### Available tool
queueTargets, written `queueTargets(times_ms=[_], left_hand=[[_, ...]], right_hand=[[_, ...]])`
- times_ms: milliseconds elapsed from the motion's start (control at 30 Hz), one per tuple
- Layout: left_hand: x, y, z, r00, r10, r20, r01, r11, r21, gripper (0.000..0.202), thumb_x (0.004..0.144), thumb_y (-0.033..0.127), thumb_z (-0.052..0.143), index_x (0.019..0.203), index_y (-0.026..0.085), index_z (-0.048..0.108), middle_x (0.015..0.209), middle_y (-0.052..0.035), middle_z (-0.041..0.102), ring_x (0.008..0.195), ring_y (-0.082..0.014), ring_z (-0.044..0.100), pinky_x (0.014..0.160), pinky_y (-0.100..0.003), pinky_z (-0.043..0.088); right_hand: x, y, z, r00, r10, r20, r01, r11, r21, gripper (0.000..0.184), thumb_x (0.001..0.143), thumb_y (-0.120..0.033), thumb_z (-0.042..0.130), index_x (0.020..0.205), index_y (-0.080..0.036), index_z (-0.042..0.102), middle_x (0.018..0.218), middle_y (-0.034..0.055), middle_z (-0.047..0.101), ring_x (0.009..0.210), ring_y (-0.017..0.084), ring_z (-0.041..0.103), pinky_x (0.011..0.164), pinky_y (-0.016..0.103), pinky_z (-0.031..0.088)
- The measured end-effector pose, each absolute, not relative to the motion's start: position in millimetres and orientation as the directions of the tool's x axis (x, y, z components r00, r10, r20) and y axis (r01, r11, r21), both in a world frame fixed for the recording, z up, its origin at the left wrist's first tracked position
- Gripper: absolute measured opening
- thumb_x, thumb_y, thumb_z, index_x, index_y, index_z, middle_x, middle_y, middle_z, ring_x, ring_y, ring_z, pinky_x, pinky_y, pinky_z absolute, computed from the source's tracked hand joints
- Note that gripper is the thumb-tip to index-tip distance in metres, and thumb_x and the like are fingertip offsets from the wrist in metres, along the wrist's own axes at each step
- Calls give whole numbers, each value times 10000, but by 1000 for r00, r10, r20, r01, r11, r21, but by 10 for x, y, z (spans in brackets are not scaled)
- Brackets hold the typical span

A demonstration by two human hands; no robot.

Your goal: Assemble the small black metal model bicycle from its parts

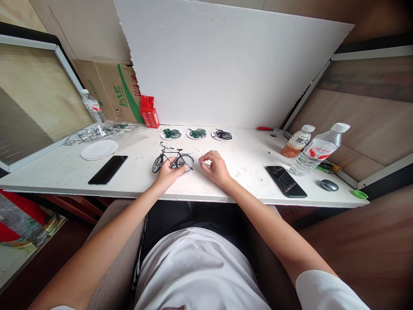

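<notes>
A small black model bicycle (157,162) stands upright at the front middle of the white table, its handlebar to the left. My left hand (169,174) is closed around its lower frame and rear wheel, hiding the pedal area in part. Just to the right of the rear wheel, apart from it, is my right hand (214,167). Its thumb and fingertips come together in a pinch, and whatever may be between them is too small to make out. Tiny dark bits lie on the table around this hand.
Behind the hands stand three small white plates with model parts: green (171,134), green (196,133) and black (222,134). Phones lie left (108,169) and right (285,181). Bottles (318,150) stand at right, a red box (149,113) at back left, stacked white discs (99,149) nearer.
</notes>
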State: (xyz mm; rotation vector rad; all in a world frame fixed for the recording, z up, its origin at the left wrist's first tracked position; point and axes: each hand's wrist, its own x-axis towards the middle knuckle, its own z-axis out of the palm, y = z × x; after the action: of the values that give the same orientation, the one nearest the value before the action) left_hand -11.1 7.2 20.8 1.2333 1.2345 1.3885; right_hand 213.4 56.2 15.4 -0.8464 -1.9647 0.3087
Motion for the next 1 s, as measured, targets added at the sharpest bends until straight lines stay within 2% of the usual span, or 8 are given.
queueTargets(times_ms=[467,1000], left_hand=[[-116,90,201,-137,985,108,1,-109,994,601,615,485,976,1030,192,654,1068,-79,774,798,-206,740,712,-319,569],[-125,107,182,-142,984,108,-2,-109,994,607,620,487,972,1042,186,655,1079,-95,776,809,-215,744,706,-322,565]], right_hand=[[2127,572,141,-319,688,651,448,715,-536,70,979,-211,666,985,-242,728,998,67,714,1011,255,633,805,389,548],[2126,578,137,-328,696,638,447,710,-545,84,993,-247,656,985,-242,739,978,71,726,999,260,640,814,398,541]])
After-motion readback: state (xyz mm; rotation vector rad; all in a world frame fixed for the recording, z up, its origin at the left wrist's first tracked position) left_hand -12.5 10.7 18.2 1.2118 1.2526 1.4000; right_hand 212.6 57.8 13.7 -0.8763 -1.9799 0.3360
